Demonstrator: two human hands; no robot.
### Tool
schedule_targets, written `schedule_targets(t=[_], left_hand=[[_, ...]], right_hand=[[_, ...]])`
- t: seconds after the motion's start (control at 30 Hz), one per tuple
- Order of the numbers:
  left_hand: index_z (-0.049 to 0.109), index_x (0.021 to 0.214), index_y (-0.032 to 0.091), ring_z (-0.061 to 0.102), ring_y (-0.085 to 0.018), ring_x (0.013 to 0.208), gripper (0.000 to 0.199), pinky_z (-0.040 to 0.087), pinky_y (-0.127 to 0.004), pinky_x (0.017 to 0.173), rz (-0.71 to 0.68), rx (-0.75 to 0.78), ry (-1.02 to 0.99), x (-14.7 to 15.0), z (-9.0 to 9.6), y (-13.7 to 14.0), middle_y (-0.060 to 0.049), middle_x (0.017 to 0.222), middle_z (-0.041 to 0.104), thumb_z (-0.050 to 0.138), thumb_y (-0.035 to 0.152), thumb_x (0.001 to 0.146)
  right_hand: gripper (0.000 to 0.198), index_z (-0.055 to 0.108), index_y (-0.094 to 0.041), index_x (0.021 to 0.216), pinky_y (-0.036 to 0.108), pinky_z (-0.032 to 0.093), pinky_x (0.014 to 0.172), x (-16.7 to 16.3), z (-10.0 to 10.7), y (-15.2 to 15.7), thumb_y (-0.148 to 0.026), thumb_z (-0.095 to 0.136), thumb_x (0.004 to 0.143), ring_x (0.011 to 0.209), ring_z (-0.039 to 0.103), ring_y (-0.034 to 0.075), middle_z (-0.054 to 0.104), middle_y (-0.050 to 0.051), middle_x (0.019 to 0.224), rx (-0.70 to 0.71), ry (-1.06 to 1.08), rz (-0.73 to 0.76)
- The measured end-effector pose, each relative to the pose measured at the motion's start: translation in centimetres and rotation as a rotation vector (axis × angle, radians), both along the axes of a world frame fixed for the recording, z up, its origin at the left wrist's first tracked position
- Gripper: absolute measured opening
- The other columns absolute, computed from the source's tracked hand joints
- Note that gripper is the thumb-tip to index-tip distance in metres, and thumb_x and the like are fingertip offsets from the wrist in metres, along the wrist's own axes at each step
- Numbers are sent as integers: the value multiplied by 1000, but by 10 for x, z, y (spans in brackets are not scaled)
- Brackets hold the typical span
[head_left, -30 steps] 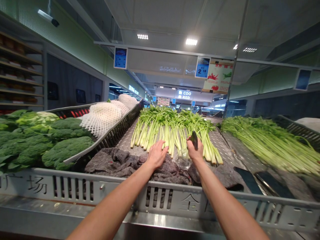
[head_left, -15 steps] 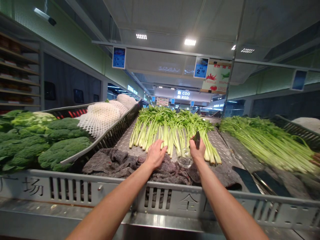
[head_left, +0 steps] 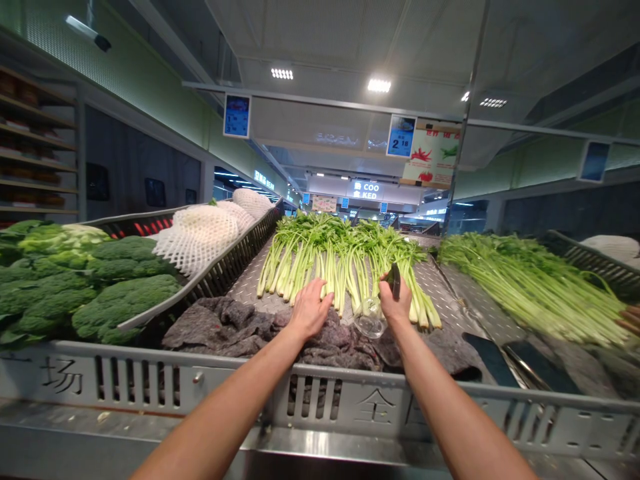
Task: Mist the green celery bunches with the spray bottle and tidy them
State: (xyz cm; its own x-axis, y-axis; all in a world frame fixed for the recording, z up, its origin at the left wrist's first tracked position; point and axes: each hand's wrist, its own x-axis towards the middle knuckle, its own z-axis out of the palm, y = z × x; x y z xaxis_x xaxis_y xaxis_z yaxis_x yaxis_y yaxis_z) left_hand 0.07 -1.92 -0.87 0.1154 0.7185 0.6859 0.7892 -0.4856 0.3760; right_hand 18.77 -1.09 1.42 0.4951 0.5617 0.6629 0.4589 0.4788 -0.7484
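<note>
My right hand is wrapped around a spray bottle, its clear round body at the left of my fist and a black top above my fingers. Behind it lie celery stalks, leaves at the far side and pale cut ends toward me. My left hand hovers low by the near ends of the stalks, fingers stretched out and holding nothing. Whether its fingertips touch the celery I cannot tell. Beneath both wrists is a crumpled dark grey cloth.
Left of the celery, a black crate wall borders broccoli and pale produce in white foam nets. A slotted grey rail runs along the front. A dark flat phone-like object lies beside the mirror at right.
</note>
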Motion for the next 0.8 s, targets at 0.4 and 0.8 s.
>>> schedule_targets(t=[0.4,0.8], left_hand=[[43,116,13,37,-22,119,42,28,-40,100,1,23,2,1,-1,2,-12,126,44,31,35,83],[44,114,13,36,-22,119,41,28,-40,100,11,14,36,2,-2,1,-13,126,44,31,36,83]], right_hand=[[29,59,-18,81,28,40,65,17,-3,0,-34,48,60,69,55,19,61,2,73,-15,-56,-7],[25,59,-17,75,28,40,66,17,-4,-2,-33,45,61,67,54,18,61,3,71,15,-128,16]])
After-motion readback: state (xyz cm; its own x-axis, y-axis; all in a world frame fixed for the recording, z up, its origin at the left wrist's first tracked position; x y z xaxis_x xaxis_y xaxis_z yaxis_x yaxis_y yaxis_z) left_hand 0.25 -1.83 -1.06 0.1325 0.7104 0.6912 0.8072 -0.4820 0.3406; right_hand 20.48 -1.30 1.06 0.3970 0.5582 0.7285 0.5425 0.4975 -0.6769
